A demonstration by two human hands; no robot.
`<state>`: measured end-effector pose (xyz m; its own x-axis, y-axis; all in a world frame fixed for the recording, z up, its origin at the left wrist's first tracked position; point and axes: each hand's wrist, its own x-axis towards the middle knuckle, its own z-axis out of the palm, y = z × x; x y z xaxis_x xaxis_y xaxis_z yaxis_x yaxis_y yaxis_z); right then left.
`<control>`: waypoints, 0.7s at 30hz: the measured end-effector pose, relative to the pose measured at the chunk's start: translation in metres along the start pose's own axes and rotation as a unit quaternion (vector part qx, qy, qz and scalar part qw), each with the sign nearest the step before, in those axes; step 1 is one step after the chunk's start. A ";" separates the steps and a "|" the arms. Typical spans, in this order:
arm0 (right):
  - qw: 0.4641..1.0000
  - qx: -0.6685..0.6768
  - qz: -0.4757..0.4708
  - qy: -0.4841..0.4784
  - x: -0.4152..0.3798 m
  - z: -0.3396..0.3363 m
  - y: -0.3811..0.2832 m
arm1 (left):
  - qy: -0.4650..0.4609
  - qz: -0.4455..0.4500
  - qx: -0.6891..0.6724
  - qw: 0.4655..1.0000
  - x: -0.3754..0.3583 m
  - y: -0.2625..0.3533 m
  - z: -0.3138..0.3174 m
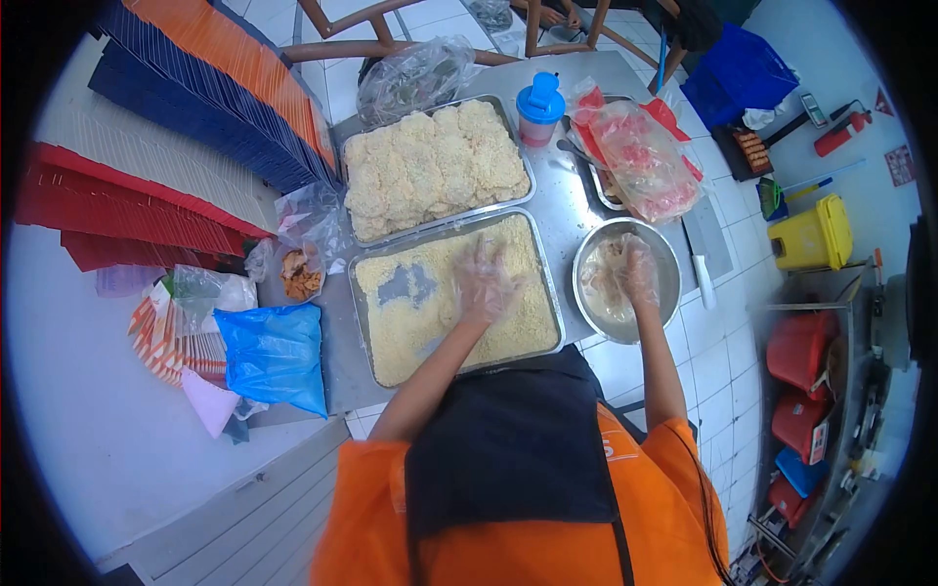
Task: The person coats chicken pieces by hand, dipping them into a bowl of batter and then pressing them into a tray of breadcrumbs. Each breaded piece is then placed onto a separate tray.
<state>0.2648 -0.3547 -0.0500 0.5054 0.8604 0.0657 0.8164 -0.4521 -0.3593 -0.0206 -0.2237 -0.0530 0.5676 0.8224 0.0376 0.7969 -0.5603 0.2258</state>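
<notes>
My left hand (486, 283), in a clear plastic glove, lies over the pale crumbs in a metal tray (559, 293), its fingers apart. Bare metal shows through the crumbs left of it. My right hand (637, 273), gloved too, reaches into a round steel bowl (667, 256) of pale wet mixture; its fingers point down and what they hold, if anything, is hidden. Beyond the crumb tray, a second tray (531, 186) is piled with crumb-coated pieces (430, 166).
A knife (702, 281) lies right of the bowl. Behind stand a blue-lidded shaker (539, 107) and a tray under a red-and-clear bag (640, 161). Stacked folded cartons (176, 156) and a blue bag (274, 356) sit at left. Another person's hands (557, 18) show at the top.
</notes>
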 end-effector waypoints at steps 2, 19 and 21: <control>0.991 -0.093 -0.081 0.060 -0.008 -0.007 0.000 | -0.016 -0.007 0.009 1.000 -0.008 -0.008 -0.010; 0.998 0.018 -0.006 -0.061 0.004 0.024 0.017 | -0.074 0.128 -0.015 0.989 0.022 0.003 -0.016; 0.995 -0.005 -0.007 -0.101 0.006 0.018 0.014 | -0.023 0.144 -0.152 0.978 0.018 -0.006 -0.009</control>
<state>0.2744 -0.3514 -0.0713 0.4279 0.8960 -0.1184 0.8261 -0.4409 -0.3510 -0.0170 -0.2042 -0.0447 0.7734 0.6261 0.0994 0.5087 -0.7065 0.4919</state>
